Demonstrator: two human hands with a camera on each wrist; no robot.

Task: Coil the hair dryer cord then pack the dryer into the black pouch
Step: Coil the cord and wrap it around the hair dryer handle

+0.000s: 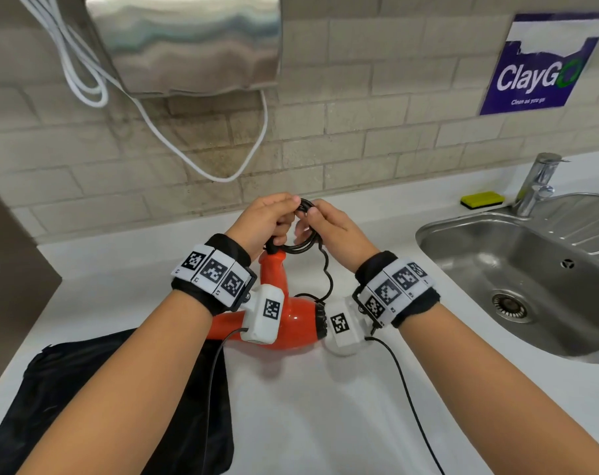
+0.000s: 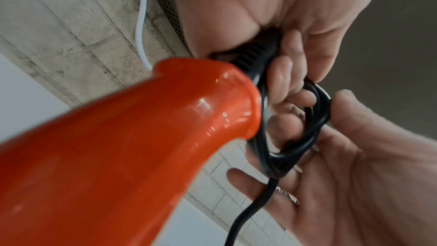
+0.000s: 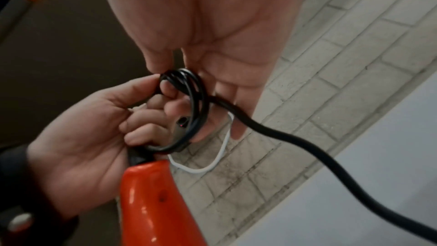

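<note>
**A:** So, where's everything sitting? All I can make out is orange plastic.

**B:** That's the hair dryer (image 1: 291,323). It's orange, barrel low over the white counter (image 1: 325,406), handle pointing up and away toward the tiled wall (image 1: 359,132). Can't tell if the barrel actually touches the counter.

**A:** And the cord?

**B:** The black cord (image 1: 304,241) is gathered into a few small loops right at the top of the handle. The rest of it snakes down past the back of the barrel.

**A:** Which hand has what?

**B:** The left hand (image 1: 267,222) has its fingers curled round the loops and the black strain relief where the cord leaves the handle, thumb pressed on top of the bundle. The right hand (image 1: 328,228) pinches the far side of the same loops with its thumb; the wrist view shows its other fingers fairly straight behind the coil, loose cord running across them.

**A:** Pouch anywhere?

**B:** The black pouch (image 1: 102,406) lies flat on the counter at the near left, partly under the left forearm, its edge just beside the dryer's nozzle end.

**A:** Anything else around?

**B:** A steel sink (image 1: 497,286) to the right with a faucet (image 1: 538,183) and a yellow sponge (image 1: 483,199) behind it, and a metal hand dryer (image 1: 188,42) on the wall with a white cable (image 1: 222,173) drooping below it.
</note>
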